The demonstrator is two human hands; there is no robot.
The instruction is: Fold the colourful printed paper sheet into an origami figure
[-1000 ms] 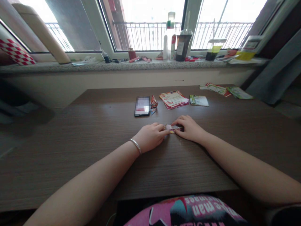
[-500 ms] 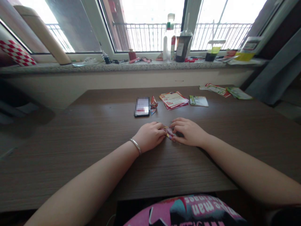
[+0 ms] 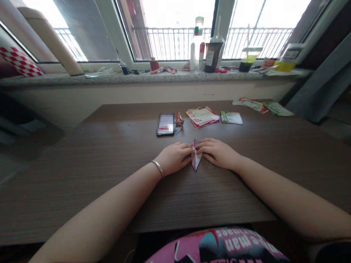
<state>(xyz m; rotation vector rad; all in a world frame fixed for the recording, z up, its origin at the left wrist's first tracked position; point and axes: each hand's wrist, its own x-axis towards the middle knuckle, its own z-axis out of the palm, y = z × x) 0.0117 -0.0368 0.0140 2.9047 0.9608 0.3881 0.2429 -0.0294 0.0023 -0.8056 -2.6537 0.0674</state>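
A small folded paper piece (image 3: 195,158), printed in red and white and shaped like a narrow diamond, lies on the brown wooden table (image 3: 109,164) with its long axis pointing away from me. My left hand (image 3: 174,157), with a silver bracelet on the wrist, pinches its left edge. My right hand (image 3: 218,153) pinches its right edge with curled fingers. Both hands rest on the table top.
A phone (image 3: 165,124) lies beyond the hands, with another small folded paper (image 3: 179,122) beside it. Stacks of leaflets (image 3: 202,116) and cards (image 3: 231,117) sit further right. The windowsill (image 3: 137,76) holds bottles, cups and small items.
The folded paper has been turned from lying crosswise between my hands to pointing lengthwise away from me. Both hands stayed on it and shifted slightly.
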